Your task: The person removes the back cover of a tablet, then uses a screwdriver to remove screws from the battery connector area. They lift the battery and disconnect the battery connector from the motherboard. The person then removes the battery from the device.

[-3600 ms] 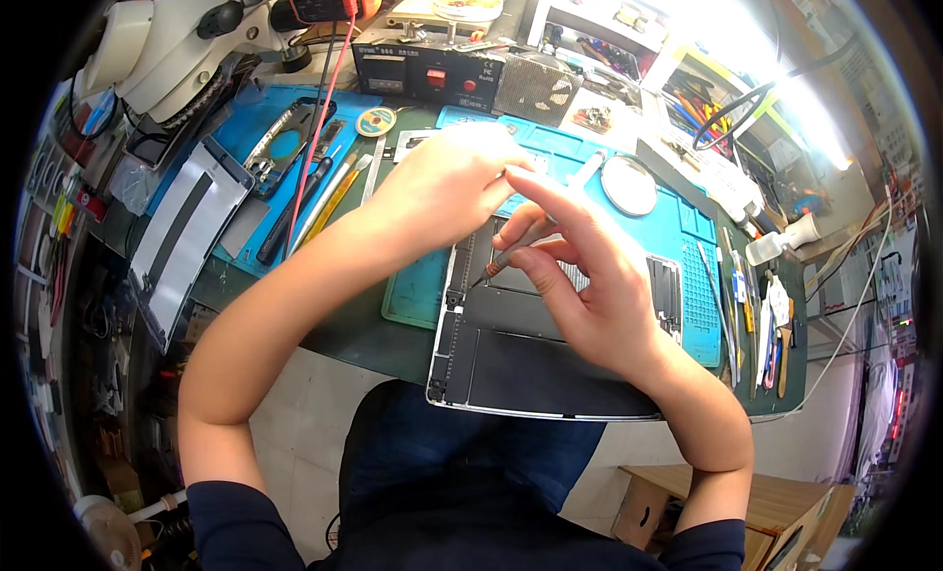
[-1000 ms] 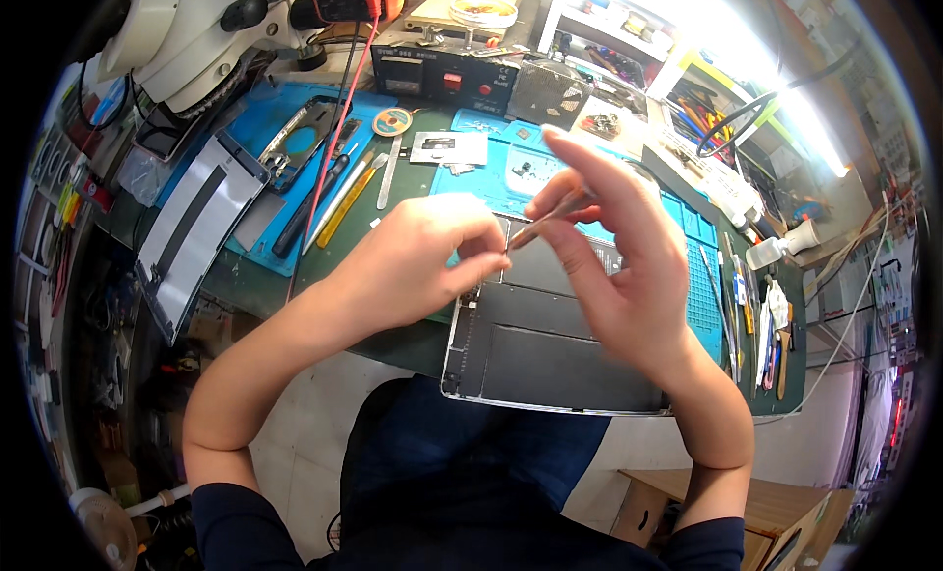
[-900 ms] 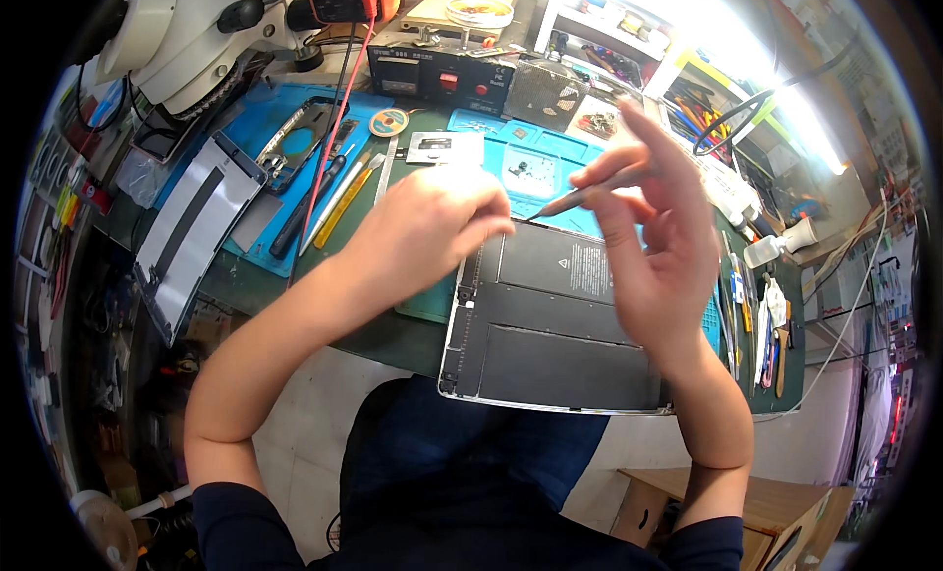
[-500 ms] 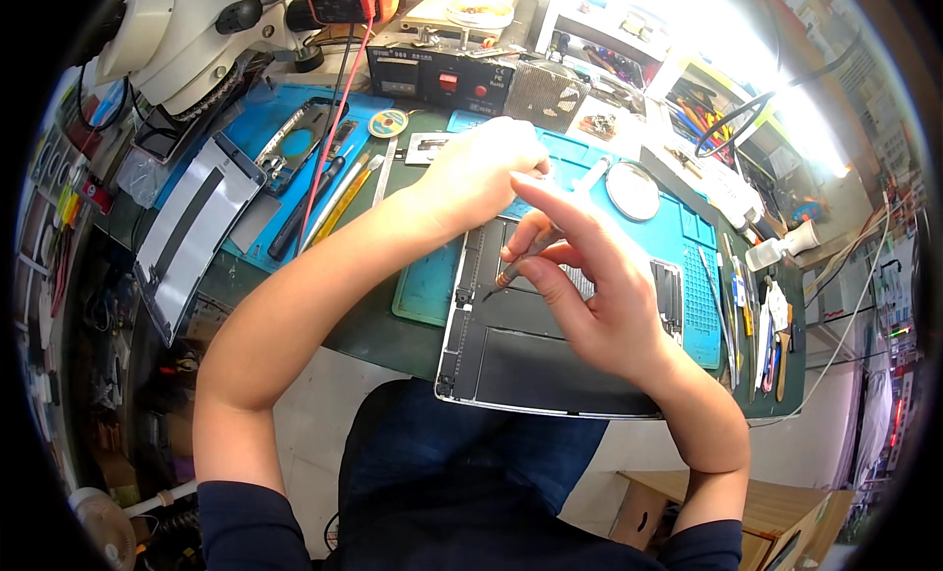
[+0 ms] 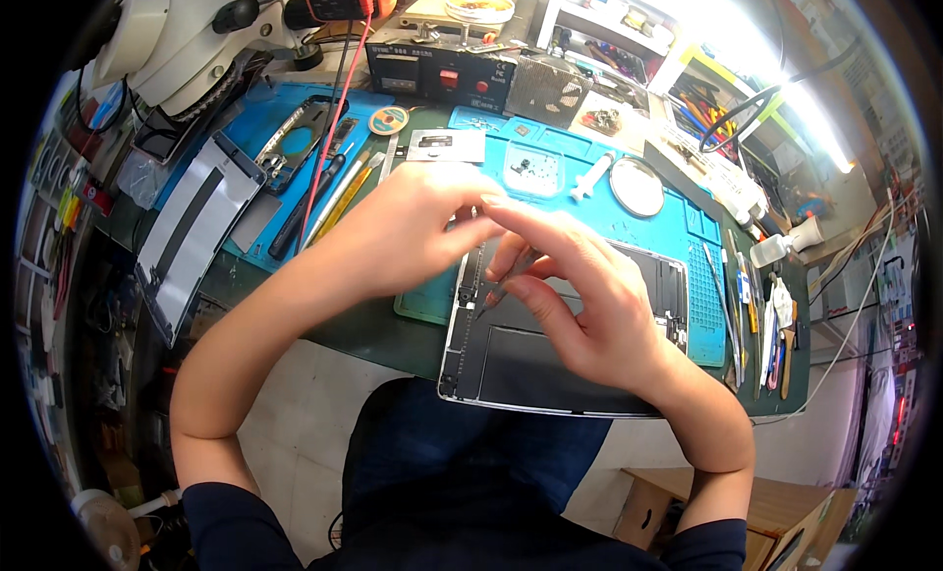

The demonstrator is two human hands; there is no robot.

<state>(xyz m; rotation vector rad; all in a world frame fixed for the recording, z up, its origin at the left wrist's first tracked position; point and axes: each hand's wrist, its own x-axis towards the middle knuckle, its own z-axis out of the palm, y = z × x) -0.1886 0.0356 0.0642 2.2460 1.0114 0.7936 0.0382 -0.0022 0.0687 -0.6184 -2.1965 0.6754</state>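
An opened tablet (image 5: 542, 369) with black battery panels lies at the bench's front edge. My right hand (image 5: 589, 306) is over it, fingers closed round a thin pointed tool (image 5: 506, 281), whose tip is at the tablet's left strip. My left hand (image 5: 413, 227) is above the tablet's upper left, fingers curled, with anything in them hidden; its fingertips are close to my right forefinger. Just beyond sit a small clear tray of tiny parts (image 5: 532, 170), a syringe (image 5: 592, 175) and a round pale dish (image 5: 637, 187) on the blue mat (image 5: 704, 311).
At the left lie a white panel (image 5: 187, 232), an opened device (image 5: 290, 139) and hand tools (image 5: 329, 204) beside a red cable. A microscope (image 5: 182, 40), a black bench unit (image 5: 437, 75) and a lit shelf (image 5: 609, 26) stand behind. More tools (image 5: 769, 330) line the right side.
Since half a second ago, my left hand has moved down and left from the mat's back, uncovering the small tray. The tool's tip has shifted slightly lower along the tablet's left strip.
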